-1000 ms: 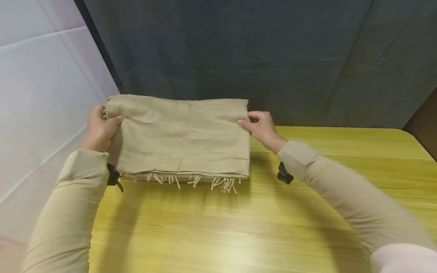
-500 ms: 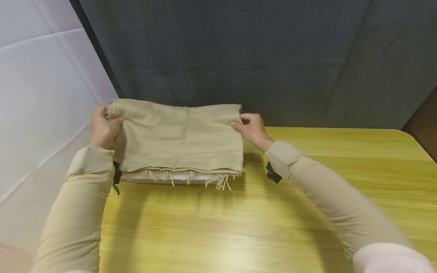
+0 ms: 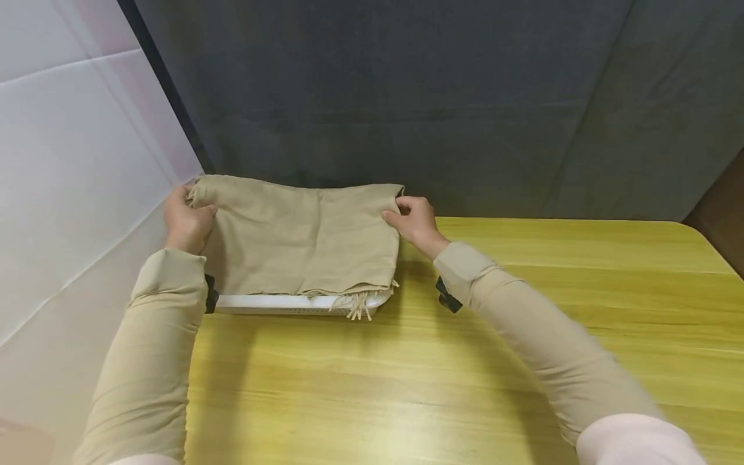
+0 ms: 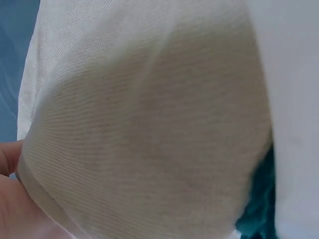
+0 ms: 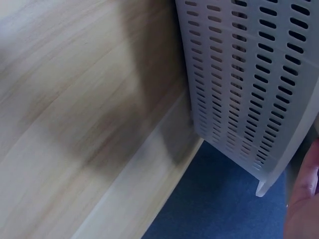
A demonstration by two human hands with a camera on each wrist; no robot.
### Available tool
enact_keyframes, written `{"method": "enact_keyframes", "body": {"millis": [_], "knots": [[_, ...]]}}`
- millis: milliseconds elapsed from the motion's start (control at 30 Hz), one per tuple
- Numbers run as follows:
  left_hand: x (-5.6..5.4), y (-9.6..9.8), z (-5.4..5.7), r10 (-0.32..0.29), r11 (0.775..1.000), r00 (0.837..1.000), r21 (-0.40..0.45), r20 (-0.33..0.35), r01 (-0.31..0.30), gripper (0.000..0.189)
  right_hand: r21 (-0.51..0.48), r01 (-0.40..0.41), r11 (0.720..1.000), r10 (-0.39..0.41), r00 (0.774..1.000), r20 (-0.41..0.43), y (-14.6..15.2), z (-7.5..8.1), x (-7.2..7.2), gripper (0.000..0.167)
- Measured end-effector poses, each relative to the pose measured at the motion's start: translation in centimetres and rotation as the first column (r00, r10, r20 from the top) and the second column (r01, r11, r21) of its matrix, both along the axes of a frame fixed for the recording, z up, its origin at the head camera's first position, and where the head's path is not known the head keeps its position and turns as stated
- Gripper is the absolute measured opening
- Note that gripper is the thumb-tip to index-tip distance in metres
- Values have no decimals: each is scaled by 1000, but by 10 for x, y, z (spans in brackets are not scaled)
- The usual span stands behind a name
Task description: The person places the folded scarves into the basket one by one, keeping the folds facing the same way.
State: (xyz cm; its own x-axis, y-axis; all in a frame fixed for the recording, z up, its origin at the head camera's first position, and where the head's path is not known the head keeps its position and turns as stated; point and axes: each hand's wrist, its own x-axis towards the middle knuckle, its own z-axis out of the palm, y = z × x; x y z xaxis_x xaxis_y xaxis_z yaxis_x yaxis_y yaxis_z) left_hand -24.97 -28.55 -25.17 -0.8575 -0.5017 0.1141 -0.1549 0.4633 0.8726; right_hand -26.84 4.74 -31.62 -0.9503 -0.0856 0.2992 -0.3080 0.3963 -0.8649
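Observation:
A folded beige scarf (image 3: pixel 296 239) with fringed ends lies over a white basket (image 3: pixel 256 303). My left hand (image 3: pixel 188 223) pinches the scarf's far left corner, thumb on top. At the far right corner, my right hand (image 3: pixel 415 223) holds the cloth between thumb and fingers. Fringe hangs over the basket's front right rim. The left wrist view has the scarf (image 4: pixel 149 124) close up beside the basket's white rim (image 4: pixel 294 99), with dark teal fabric (image 4: pixel 261 204) showing in the gap under it. Slotted holes cover the basket's side wall (image 5: pixel 279 154) in the right wrist view.
The basket stands at the back left of a yellow wooden table (image 3: pixel 378 387), whose far edge is near it. A dark grey curtain (image 3: pixel 407 97) hangs behind, and a white panel (image 3: pixel 75 194) is close on the left.
Both hands have moved toward each other and slightly lower with the scarf, narrowing it. Its front edge has drawn back, so more of the basket's front rim shows and less fringe hangs over it.

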Motion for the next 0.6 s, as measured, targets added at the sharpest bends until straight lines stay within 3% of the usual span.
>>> {"method": "enact_keyframes", "body": {"millis": [300, 433, 600], "knots": [[1, -6, -4, 31, 996, 999, 88, -14, -30, 31, 12, 3, 1000, -3, 1000, 6, -4, -2, -2, 35], [2, -5, -5, -15, 1000, 999, -5, 28, 15, 27, 25, -10, 1000, 11, 1000, -22, -3, -5, -3, 39], [2, -3, -6, -121, 984, 989, -118, 85, 130, 46, 49, -21, 999, 24, 997, -71, -1, -8, -2, 42]]}}
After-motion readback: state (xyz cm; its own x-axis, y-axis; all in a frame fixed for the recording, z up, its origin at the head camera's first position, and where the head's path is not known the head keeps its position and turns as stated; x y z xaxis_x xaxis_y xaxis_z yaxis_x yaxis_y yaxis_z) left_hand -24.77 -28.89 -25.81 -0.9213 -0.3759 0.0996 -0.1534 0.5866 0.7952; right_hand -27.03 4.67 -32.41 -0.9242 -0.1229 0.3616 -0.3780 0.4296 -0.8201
